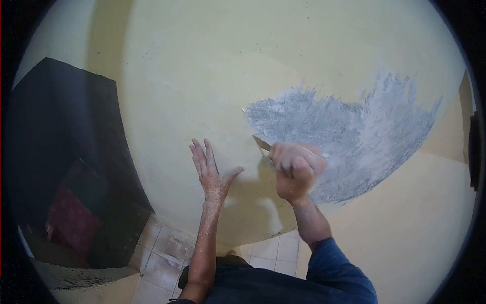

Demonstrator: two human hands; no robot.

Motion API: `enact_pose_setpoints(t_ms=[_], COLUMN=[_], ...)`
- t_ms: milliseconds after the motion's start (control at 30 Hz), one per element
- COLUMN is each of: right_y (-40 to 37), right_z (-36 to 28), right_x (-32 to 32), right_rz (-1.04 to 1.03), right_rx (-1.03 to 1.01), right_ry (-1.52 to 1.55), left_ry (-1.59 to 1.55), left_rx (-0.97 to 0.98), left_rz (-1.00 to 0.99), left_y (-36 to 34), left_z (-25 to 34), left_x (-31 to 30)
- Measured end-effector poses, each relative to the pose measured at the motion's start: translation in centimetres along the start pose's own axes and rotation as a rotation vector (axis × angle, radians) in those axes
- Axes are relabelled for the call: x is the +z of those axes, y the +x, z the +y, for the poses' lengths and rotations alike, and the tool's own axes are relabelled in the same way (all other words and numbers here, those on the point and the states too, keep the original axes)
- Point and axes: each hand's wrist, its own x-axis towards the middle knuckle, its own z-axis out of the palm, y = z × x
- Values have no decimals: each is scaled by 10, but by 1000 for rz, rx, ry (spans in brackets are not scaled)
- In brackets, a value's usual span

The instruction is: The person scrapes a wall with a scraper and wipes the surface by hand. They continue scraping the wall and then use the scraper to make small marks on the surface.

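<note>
My right hand [298, 166] is closed around a scraper [262, 143], whose flat metal blade points up and left against the wall. The blade meets the yellow paint at the lower left edge of a bare grey patch [324, 121] with ragged borders. To the left, my left hand [210, 172] rests with fingers spread and thumb out on the yellow wall [192, 91], and holds nothing. Pale dust covers that hand and forearm. The scraper's handle is mostly hidden inside my right fist.
A dark doorway-like opening [66, 126] lies at the left, with a dark red shape [73, 223] inside it. Below, dusty white floor tiles [162, 256] show beside my body. At the far right stands a dark brown object [474, 152].
</note>
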Motion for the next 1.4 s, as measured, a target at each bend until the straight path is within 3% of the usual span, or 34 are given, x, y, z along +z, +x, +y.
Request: enact_pose_setpoints(t_ms=[67, 167, 267, 367, 433, 500, 567, 633, 800, 867, 933, 1000, 1033, 1133, 1167, 1300, 1400], right_y=[-4, 16, -2, 12, 6, 1, 7, 10, 4, 10, -5, -8, 6, 0, -8, 15, 7], right_z=[14, -18, 12, -10, 16, 15, -9, -1, 2, 11, 13, 22, 7, 21, 27, 0, 7], right_x=[-2, -3, 11, 6, 14, 6, 8, 16, 9, 15, 13, 19, 13, 22, 20, 30, 29], right_rz=[-146, 57, -86, 87, -32, -179, 11, 39, -83, -49, -64, -114, -104, -11, -131, 43, 49], right_rx=[118, 150, 167, 30, -73, 189, 142, 83, 26, -165, -221, -229, -142, -228, 112, 35, 48], right_ry=[123, 526, 209, 183, -12, 154, 270, 294, 162, -77, -194, -171, 66, -82, 193, 192, 293], left_ry=[-13, -8, -17, -30, -24, -22, -23, -18, -24, -18, -27, -41, -42, -32, -34, -35, -27], left_rx=[16, 39, 30, 25, 38, 37, 27, 40, 39, 25, 29, 50, 48, 35, 40, 36, 40], left_rz=[15, 17, 6, 4, 31, 16, 12, 30, 20, 20, 15, 22, 20, 24, 22, 32, 28], left_y=[5, 5, 5, 5, 11, 3, 6, 12, 6, 6, 1, 7, 6, 7, 6, 10, 3], left_z=[1, 0, 2, 3, 1, 2, 3, 0, 3, 4, 1, 2, 2, 1, 2, -1, 0], left_x=[1, 1, -1, -2, 1, 0, -1, 2, -2, -2, -2, 0, -1, -3, -2, 1, 1])
